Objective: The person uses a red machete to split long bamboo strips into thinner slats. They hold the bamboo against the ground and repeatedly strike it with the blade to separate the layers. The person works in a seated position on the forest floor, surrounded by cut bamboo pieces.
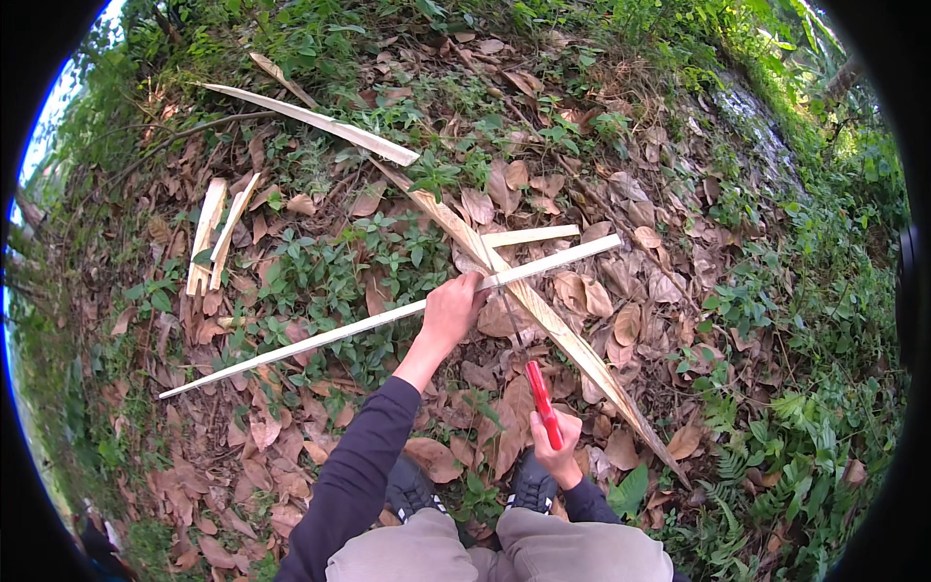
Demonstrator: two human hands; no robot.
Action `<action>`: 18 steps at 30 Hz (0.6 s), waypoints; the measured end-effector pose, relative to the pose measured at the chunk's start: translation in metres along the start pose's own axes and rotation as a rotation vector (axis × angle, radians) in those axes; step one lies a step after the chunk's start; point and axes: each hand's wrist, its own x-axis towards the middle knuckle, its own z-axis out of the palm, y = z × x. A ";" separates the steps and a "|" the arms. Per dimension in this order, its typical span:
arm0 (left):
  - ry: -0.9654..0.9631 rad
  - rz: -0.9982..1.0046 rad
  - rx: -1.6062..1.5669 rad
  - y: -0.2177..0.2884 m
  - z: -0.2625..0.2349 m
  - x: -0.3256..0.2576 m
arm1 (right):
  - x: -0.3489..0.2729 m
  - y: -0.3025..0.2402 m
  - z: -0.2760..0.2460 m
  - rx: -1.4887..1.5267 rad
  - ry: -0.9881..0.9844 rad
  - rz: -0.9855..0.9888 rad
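My left hand is closed around a long pale wooden strip, which tapers to a point at the left. This strip lies across a rougher, darker wooden plank on the ground. In my right hand is the red handle of a hand saw, its fingers wrapped round the lower part. The saw's thin blade, seen nearly edge-on, runs up to the strip just right of my left hand. Whether its teeth are in the wood I cannot tell. A short pale piece lies just beyond the crossing.
Two short wooden pieces lie at the left, and another pale tapered strip rests further off. Dry brown leaves and low green plants cover the ground. My shoes are close below the saw. A grey rock surface shows far right.
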 end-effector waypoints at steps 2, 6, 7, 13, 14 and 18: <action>-0.131 -0.061 0.045 -0.001 -0.003 0.004 | -0.001 0.002 -0.001 0.017 -0.049 0.013; -0.278 0.042 0.145 -0.022 -0.013 0.016 | 0.006 -0.002 -0.009 0.005 -0.151 0.005; -0.276 0.054 0.150 -0.023 -0.015 0.016 | 0.007 -0.004 -0.011 0.006 -0.163 0.011; -0.303 -0.034 0.063 -0.015 -0.019 0.017 | 0.001 0.006 -0.007 0.045 -0.068 0.065; -0.329 -0.067 0.073 -0.014 -0.020 0.018 | 0.000 0.008 -0.006 0.035 -0.062 0.062; -0.293 -0.127 0.170 -0.011 -0.017 0.022 | 0.004 0.007 -0.001 0.014 -0.040 0.024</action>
